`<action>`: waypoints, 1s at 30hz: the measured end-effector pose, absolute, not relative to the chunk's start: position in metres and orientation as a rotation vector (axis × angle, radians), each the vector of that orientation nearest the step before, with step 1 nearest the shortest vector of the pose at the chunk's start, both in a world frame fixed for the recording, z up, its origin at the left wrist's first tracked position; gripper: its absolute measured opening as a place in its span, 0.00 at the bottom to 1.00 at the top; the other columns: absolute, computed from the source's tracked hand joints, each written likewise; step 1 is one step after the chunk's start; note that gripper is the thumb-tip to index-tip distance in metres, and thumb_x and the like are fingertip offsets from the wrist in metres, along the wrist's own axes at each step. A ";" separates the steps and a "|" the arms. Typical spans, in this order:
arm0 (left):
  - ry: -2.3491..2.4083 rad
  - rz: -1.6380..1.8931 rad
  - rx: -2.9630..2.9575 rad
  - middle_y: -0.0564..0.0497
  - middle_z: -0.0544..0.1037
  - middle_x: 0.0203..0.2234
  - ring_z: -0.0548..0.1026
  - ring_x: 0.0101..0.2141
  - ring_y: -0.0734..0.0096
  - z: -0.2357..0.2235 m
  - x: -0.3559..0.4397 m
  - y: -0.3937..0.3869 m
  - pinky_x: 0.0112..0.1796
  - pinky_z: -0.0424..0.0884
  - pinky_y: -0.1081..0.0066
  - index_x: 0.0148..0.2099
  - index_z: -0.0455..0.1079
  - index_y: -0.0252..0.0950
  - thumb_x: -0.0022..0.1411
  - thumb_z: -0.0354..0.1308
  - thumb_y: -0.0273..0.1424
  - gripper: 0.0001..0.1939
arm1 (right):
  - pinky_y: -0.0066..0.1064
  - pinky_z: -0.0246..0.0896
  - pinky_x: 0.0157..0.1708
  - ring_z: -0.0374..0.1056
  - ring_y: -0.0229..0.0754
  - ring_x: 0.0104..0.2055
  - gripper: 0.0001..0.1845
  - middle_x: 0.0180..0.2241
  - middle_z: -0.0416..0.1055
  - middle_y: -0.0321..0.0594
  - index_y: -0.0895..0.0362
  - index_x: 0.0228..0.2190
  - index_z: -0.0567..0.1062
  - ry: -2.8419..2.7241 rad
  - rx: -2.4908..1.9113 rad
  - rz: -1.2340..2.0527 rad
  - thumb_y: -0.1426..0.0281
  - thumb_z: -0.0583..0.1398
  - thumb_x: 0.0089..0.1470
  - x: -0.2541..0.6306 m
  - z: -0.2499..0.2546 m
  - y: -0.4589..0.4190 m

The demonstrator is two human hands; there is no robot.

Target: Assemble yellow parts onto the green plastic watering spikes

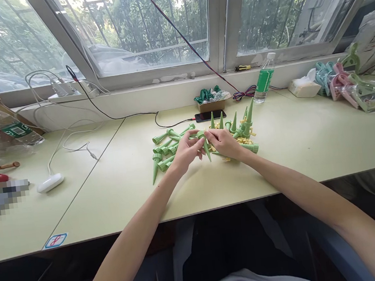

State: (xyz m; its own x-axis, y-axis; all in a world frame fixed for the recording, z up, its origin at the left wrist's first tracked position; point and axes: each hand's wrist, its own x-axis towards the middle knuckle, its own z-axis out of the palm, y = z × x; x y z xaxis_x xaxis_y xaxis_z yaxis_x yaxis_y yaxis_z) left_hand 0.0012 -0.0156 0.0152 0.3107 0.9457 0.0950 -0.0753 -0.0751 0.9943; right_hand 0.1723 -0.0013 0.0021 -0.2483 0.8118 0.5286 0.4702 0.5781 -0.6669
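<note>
My left hand [188, 149] grips a green plant watering spike [206, 149], its tip pointing down toward the table. Fingers of my right hand [222, 142] are pinched together at the collar of that same spike; whatever small part they hold is hidden. Left of my hands lies a group of green watering spikes [164, 150], mostly on their sides. On the right, more spikes [249, 120] stand tip up or lie in a pile. Small yellow plastic pieces [245, 141] are heaped among them, partly covered by my right hand.
Behind the spikes are a black phone [210, 115] on a cable and a small cardboard box [211, 105] with green wrapping. A water bottle [265, 80] stands at the back right, near a tissue pack [303, 86] and plastic clips [343, 80]. White cables and an adapter [50, 183] lie left.
</note>
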 end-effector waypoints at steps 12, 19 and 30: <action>0.906 1.173 1.576 0.57 0.71 0.25 0.70 0.20 0.77 0.005 0.001 -0.010 0.19 0.67 0.77 0.48 0.63 0.39 0.60 0.66 0.39 0.20 | 0.32 0.48 0.26 0.53 0.36 0.23 0.34 0.20 0.60 0.34 0.54 0.21 0.61 -1.875 -1.034 0.555 0.39 0.49 0.61 0.170 0.002 0.000; 0.923 1.196 1.677 0.57 0.70 0.25 0.71 0.21 0.77 0.001 0.002 -0.008 0.19 0.67 0.77 0.49 0.62 0.40 0.63 0.62 0.38 0.17 | 0.32 0.49 0.26 0.56 0.38 0.24 0.35 0.18 0.61 0.35 0.54 0.21 0.62 -1.846 -1.034 0.670 0.37 0.48 0.60 0.172 0.001 0.000; 0.967 1.228 1.758 0.57 0.71 0.26 0.72 0.24 0.76 0.000 0.003 -0.009 0.22 0.69 0.78 0.50 0.62 0.40 0.64 0.61 0.36 0.15 | 0.30 0.49 0.22 0.54 0.36 0.21 0.36 0.16 0.59 0.34 0.54 0.21 0.63 -1.805 -1.018 0.797 0.35 0.50 0.57 0.173 -0.001 0.001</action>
State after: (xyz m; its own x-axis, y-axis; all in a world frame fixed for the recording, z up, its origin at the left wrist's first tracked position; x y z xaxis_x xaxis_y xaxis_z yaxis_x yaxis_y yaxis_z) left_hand 0.0027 -0.0085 0.0004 0.2472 0.8941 0.3735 0.1536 -0.4167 0.8960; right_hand 0.1729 0.0014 -0.0013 -0.2678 0.8841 0.3831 0.3125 0.4558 -0.8334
